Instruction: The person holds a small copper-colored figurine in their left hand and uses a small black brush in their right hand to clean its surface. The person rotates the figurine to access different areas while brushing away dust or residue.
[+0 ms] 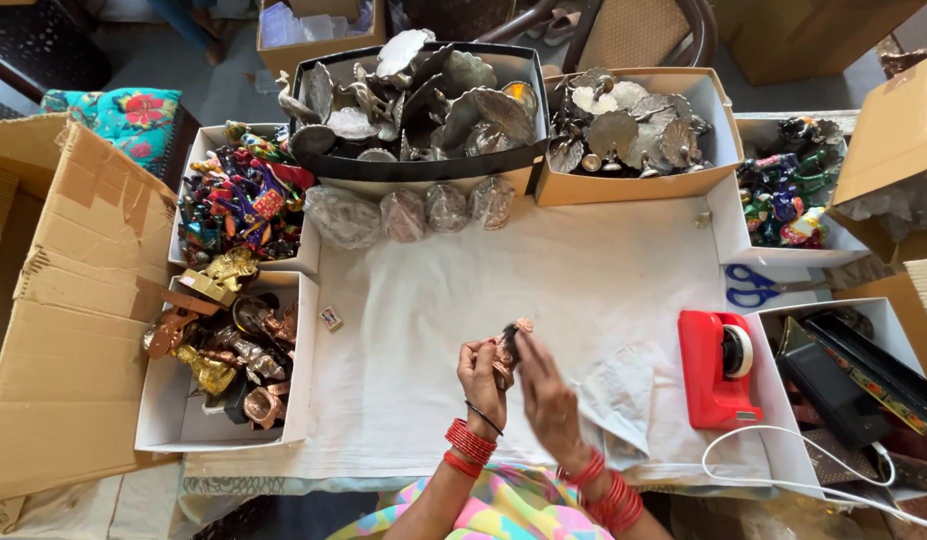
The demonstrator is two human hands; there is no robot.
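You are working over a tabletop covered by a white cloth. To the far left of your grip, a big cardboard box is lying open. Just left of it, a white box is holding gold and copper figurines. To the right of your grip, a red tape dispenser is standing. Your left hand is closing its grip around a small copper figurine, while your right hand is touching it with flat, spread fingers.
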